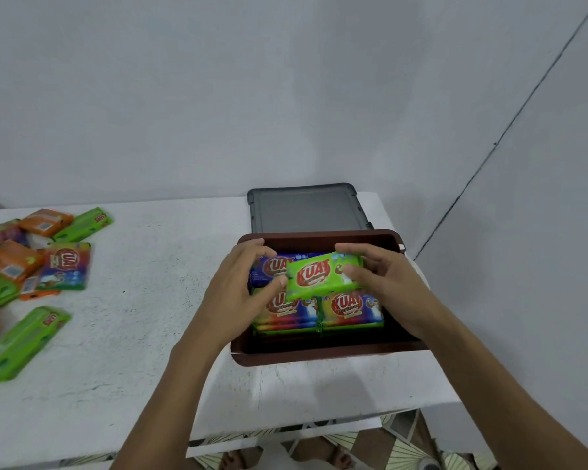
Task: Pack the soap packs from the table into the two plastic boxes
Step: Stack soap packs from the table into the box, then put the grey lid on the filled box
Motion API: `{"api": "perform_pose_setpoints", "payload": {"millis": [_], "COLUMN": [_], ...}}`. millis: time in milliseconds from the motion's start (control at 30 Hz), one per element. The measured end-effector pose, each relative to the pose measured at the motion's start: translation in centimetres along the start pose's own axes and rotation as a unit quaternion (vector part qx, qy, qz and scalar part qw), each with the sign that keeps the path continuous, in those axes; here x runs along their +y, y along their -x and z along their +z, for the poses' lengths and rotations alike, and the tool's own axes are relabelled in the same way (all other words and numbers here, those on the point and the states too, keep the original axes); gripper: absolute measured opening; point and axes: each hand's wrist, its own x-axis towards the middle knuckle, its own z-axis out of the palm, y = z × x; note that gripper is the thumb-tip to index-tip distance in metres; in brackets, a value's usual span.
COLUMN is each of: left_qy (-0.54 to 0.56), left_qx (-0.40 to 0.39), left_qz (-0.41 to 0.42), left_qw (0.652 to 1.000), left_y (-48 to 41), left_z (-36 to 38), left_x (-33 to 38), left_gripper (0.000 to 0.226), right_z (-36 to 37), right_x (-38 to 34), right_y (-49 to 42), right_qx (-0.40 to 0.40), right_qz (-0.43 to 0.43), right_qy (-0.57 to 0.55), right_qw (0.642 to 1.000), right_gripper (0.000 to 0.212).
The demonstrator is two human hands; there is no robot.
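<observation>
You hold the green soap pack (323, 276) just above the packs that already lie in the brown box (319, 356), in the far half of it. Its long axis runs from your left to your right, with the right end a little farther from you. The printed face is up, and the red logo reads the right way for you. Your right hand (384, 286) pinches the right end, with the thumb on the top face and the curved fingers over the far edge. Your left hand (238, 293) is curled. Its thumb touches the left end of the green pack and its fingers reach over the blue pack (269, 268) toward the far rim, but I cannot tell if they grip anything. In the near half of the box two multicolour packs (286, 310) lie side by side, also with long axes left to right. The box stands on the white table (150, 317), near its right edge. A flat grey plastic part (306, 208) lies just behind it. Loose packs (24, 266) lie at the far left of the table, pointing many ways.
</observation>
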Motion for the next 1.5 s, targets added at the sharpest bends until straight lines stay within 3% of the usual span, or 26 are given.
{"api": "perform_pose_setpoints", "payload": {"millis": [100, 400, 567, 733, 900, 1267, 1500], "left_qy": [-0.067, -0.086, -0.081, -0.084, -0.103, -0.136, -0.139], "left_qx": [0.019, 0.055, 0.066, 0.064, 0.058, 0.042, -0.042], "left_qz": [-0.023, -0.028, -0.020, -0.023, -0.023, 0.015, -0.153], "left_qw": [0.997, 0.994, 0.994, 0.994, 0.993, 0.990, 0.978], "left_y": [0.0, 1.1, 1.3, 1.3, 1.1, -7.2, -16.6], "left_z": [0.4, 1.7, 1.8, 1.9, 1.8, 1.2, 1.9], "left_x": [-1.7, -3.1, -3.6, -3.7, -3.5, -3.3, -5.2], "left_gripper": [0.043, 0.033, 0.028, 0.029, 0.030, 0.023, 0.031], "right_z": [-2.0, -3.3, -2.2, -1.4, -1.8, -4.7, -7.1], "right_x": [0.4, 2.3, 3.8, 4.3, 3.4, -0.8, 0.7], "right_y": [0.8, 0.7, -0.1, -0.1, -0.4, -8.5, -19.0], "right_qx": [0.009, -0.007, 0.033, 0.034, 0.018, 0.113, 0.124], "right_qz": [0.003, 0.068, 0.061, 0.046, 0.015, -0.123, -0.010], "right_qy": [0.011, 0.115, 0.368, 0.467, 0.485, 0.376, 0.376], "right_qw": [1.000, 0.991, 0.927, 0.883, 0.874, 0.912, 0.918], "right_gripper": [0.032, 0.032, 0.034, 0.038, 0.040, 0.024, 0.035]}}
